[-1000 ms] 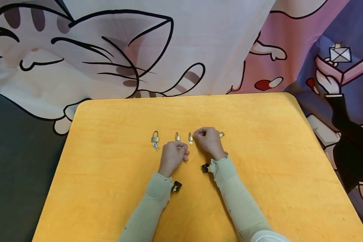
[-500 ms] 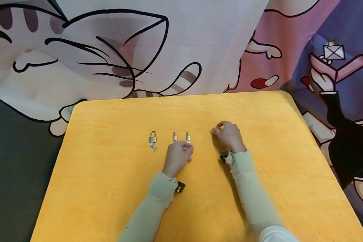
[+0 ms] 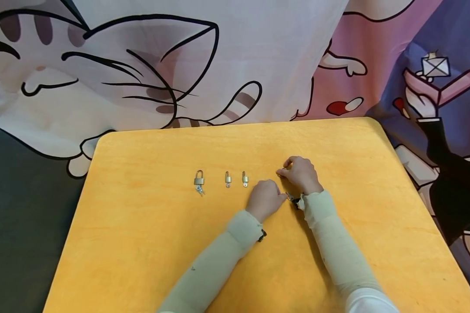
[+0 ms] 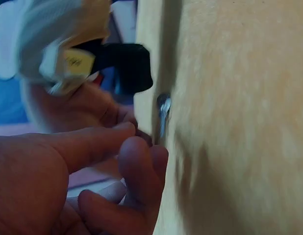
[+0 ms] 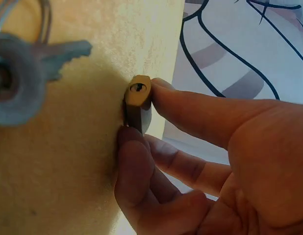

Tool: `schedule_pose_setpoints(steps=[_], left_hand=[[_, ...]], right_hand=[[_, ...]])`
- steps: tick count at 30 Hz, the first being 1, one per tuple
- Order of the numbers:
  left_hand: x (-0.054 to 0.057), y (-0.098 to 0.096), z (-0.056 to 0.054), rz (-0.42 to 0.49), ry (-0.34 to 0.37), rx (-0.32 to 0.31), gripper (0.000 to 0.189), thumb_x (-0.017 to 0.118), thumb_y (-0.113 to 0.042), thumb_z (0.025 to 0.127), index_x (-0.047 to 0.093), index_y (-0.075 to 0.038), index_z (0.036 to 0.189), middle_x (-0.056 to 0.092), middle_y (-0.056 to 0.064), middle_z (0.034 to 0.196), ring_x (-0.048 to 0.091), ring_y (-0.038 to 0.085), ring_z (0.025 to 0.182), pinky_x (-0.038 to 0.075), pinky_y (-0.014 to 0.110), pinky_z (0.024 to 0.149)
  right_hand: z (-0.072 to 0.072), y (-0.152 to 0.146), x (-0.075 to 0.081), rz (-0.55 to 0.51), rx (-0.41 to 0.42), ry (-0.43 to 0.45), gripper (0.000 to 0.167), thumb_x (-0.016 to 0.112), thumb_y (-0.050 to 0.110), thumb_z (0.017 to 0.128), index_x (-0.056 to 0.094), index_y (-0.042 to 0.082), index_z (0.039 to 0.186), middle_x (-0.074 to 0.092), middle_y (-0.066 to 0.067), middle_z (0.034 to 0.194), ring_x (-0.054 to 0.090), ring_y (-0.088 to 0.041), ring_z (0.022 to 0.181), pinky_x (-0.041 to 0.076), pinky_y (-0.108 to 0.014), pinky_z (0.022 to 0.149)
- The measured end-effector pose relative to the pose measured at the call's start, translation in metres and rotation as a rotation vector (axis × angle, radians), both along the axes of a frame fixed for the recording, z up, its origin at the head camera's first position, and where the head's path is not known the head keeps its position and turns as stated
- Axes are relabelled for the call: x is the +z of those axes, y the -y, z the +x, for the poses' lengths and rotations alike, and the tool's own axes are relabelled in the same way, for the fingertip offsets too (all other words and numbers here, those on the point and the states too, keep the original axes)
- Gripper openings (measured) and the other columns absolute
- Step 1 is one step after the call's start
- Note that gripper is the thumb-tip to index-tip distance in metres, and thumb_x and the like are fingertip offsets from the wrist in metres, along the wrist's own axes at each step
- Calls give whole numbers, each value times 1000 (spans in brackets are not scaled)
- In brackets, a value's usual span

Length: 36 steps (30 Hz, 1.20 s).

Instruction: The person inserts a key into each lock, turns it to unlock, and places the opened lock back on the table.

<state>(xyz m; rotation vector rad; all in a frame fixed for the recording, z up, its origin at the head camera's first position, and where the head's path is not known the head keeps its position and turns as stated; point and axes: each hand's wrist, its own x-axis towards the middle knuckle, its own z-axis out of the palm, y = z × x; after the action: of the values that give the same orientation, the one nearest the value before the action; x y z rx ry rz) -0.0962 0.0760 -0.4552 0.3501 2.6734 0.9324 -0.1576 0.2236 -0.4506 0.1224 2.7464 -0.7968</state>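
Note:
My right hand (image 3: 300, 174) pinches a small brass padlock (image 5: 138, 95) between thumb and fingers, at the table surface. The padlock's keyhole end faces the right wrist camera. Just in front of that hand, a ring of keys (image 5: 58, 58) lies on the table, largely beneath the right wrist in the head view. Beside these keys (image 4: 164, 112) is my left hand (image 3: 266, 200), its thumb and fingers loosely bent and nothing visible between them. A small gap seems to separate its fingertips from the keys in the left wrist view.
Left of the hands, a larger padlock (image 3: 199, 181) with keys and two smaller padlocks, one (image 3: 228, 179) and another (image 3: 245, 179), lie in a row on the yellow table (image 3: 141, 243). A printed cloth (image 3: 282, 56) hangs behind the far edge.
My right hand has moved right, away from the row of padlocks, to the rightmost padlock and grips it. The left hand has moved right, toward the keys, uncovering the small padlocks.

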Motion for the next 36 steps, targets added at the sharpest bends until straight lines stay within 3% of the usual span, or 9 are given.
schedule_pose_setpoints(steps=[6,10,14,18,22,24,28,36], left_hand=[[-4,-23,-3,-167,-84,-37,44,74,-41,91,57,-17,58,49,-3,49,55,13,50,45,26,50],[-7,-34,-4,-261,-131,-36,29,76,-41,89,73,-16,76,62,-2,62,61,14,57,50,28,53],[-11,-36,-4,-281,-148,-29,21,75,-35,91,77,-14,87,68,0,74,64,15,62,52,29,53],[-15,-30,-6,-198,-109,-6,18,76,-31,91,76,-16,81,67,-3,70,63,12,61,51,27,55],[-19,-15,-8,-35,-31,37,13,81,-26,88,76,-19,77,69,-10,73,64,6,67,52,22,63],[-21,-6,-9,40,-20,58,5,82,-21,86,79,-18,83,72,-10,79,67,5,73,53,20,67],[-22,8,-10,131,-49,69,4,80,-15,87,82,-14,91,76,-6,86,70,6,79,54,20,71],[-20,28,-6,186,-125,72,9,75,-17,92,82,-17,97,72,-4,99,65,10,88,52,24,77]], right_hand=[[1,-2,-1,-40,-6,2,37,77,32,89,67,1,107,68,-18,101,63,-35,88,52,-46,79],[2,-6,-2,-66,0,4,36,78,30,88,68,-1,104,69,-18,101,64,-34,89,53,-45,79],[2,-10,-4,-86,8,3,32,80,29,88,71,-1,98,71,-16,96,65,-32,87,54,-44,78],[2,-12,-5,-103,7,3,30,80,28,88,75,-1,97,73,-14,95,66,-30,86,53,-42,77],[3,-12,-6,-123,-14,21,29,81,28,87,77,1,96,73,-12,93,64,-28,85,51,-38,75],[3,-12,-7,-132,-20,24,28,81,28,87,78,1,95,73,-11,92,63,-27,85,50,-36,73],[3,-14,-8,-183,-19,23,27,80,28,88,78,3,96,74,-10,94,62,-25,85,48,-33,73],[6,-11,-9,-401,-51,61,31,77,29,91,74,2,105,71,-11,99,55,-23,86,44,-31,73]])
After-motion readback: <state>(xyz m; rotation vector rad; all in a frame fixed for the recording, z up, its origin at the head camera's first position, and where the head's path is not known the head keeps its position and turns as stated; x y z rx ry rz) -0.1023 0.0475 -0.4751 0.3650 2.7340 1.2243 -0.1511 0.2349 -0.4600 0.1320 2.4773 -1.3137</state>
